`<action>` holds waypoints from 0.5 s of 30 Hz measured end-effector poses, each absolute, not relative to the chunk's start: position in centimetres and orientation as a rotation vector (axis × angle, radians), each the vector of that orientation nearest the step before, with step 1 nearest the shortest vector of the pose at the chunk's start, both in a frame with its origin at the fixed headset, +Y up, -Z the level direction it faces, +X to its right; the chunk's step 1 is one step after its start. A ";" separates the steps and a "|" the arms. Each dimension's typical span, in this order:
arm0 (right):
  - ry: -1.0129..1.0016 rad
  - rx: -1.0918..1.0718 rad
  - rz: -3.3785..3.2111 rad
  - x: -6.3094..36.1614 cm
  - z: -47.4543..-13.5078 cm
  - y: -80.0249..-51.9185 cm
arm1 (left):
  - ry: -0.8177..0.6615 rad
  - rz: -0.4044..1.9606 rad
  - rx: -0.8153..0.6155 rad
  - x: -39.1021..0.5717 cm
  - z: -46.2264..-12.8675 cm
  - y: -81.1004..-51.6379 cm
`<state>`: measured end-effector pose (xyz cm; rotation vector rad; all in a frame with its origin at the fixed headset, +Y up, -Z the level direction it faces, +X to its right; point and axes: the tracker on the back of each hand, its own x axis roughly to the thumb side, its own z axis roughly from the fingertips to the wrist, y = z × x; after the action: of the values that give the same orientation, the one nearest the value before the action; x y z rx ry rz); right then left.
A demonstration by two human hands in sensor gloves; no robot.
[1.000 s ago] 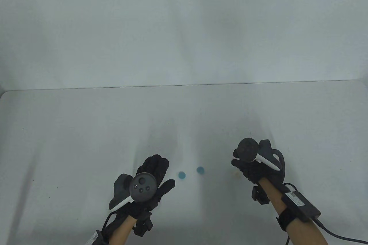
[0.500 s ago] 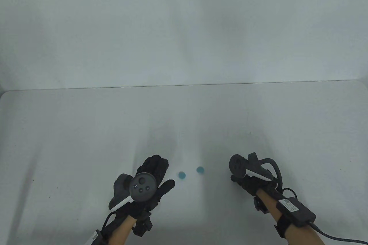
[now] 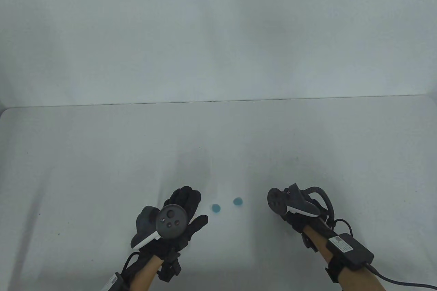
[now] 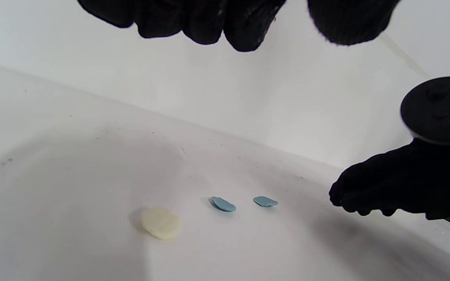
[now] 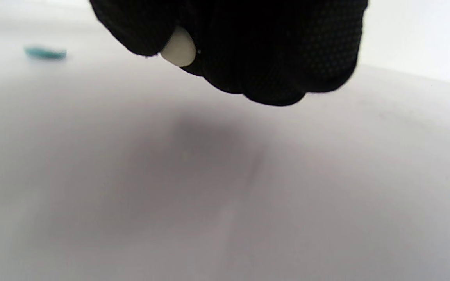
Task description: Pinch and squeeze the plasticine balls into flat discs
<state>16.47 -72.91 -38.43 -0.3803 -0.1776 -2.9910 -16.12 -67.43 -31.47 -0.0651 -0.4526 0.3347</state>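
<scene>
- Two blue discs (image 3: 215,207) (image 3: 238,201) lie flat on the white table (image 3: 102,154), side by side between the hands.
- Left hand (image 3: 181,212) hovers with fingers relaxed, holding nothing — a pale yellow disc (image 4: 160,222) lies on the table beneath it.
- Right hand (image 3: 293,214) is curled, pinching a white plasticine lump (image 5: 178,50) just above the table.

No readable text anywhere. A white label (image 3: 341,244) sits on the black box strapped to the right forearm, print too small to make out. Another label (image 3: 112,280) near the left forearm, likewise illegible.
</scene>
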 end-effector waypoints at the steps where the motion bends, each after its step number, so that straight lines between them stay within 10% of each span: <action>1: -0.158 -0.367 -3.036 16.7 -38.2 -72.1 | -0.454 0.343 -0.063 -16.1 -31.5 -67.4; 10: -0.019 -0.294 -3.645 19.8 -36.0 -66.3 | -0.455 0.335 -0.067 -16.1 -31.5 -67.5; 15: -0.279 -0.370 -4.123 21.3 -34.8 -66.0 | -0.449 0.340 -0.042 -16.3 -31.4 -67.1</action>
<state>21.32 -66.02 -34.84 -0.3701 -0.2795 -4.1231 -16.32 -67.10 -31.39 -0.0420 -0.4488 0.3399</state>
